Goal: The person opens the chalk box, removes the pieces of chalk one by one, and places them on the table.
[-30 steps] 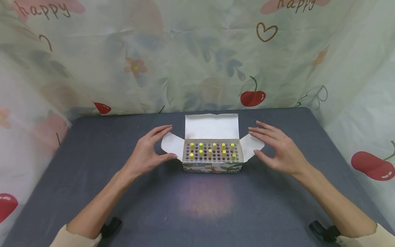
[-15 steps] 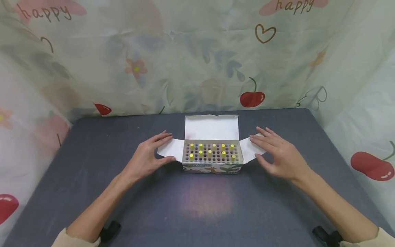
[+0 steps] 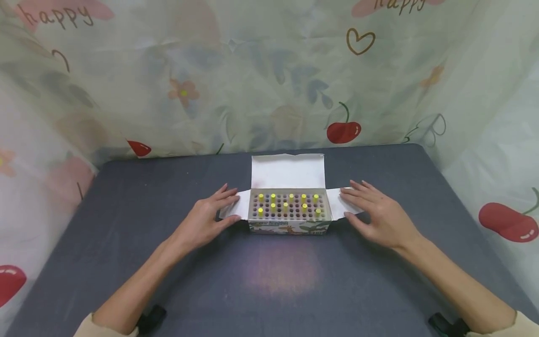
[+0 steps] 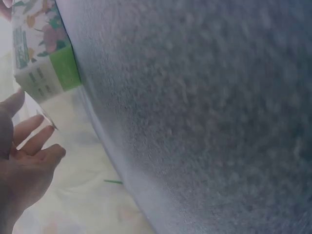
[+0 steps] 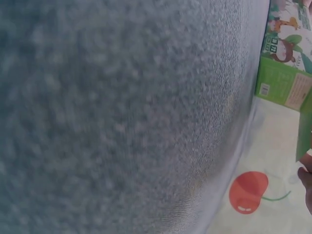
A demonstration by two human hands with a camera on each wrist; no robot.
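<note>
A small printed cardboard box [image 3: 290, 228] stands on the table with its top laid open. Inside, rows of round holes hold several yellow-topped sticks [image 3: 285, 206], their kind too small to tell. Its white back flap [image 3: 288, 171] stands up, and the side flaps spread outward. Over the left flap [image 3: 244, 203] lie the fingers of my left hand [image 3: 202, 220], thumb toward the box's near corner. My right hand [image 3: 381, 217] rests its extended fingers on the right flap [image 3: 335, 203]. The right wrist view catches the box's green end [image 5: 280, 83] and only the edge of the hand.
The dark grey table [image 3: 273, 285] stretches in front of the box and to both sides. A patterned curtain [image 3: 252, 93] with cherries and flowers hangs behind and at the sides. Black straps [image 3: 151, 318] sit at both wrists.
Both hands have lowered slightly, and the two side flaps have bent further down and outward under them. The box has stayed in place.
</note>
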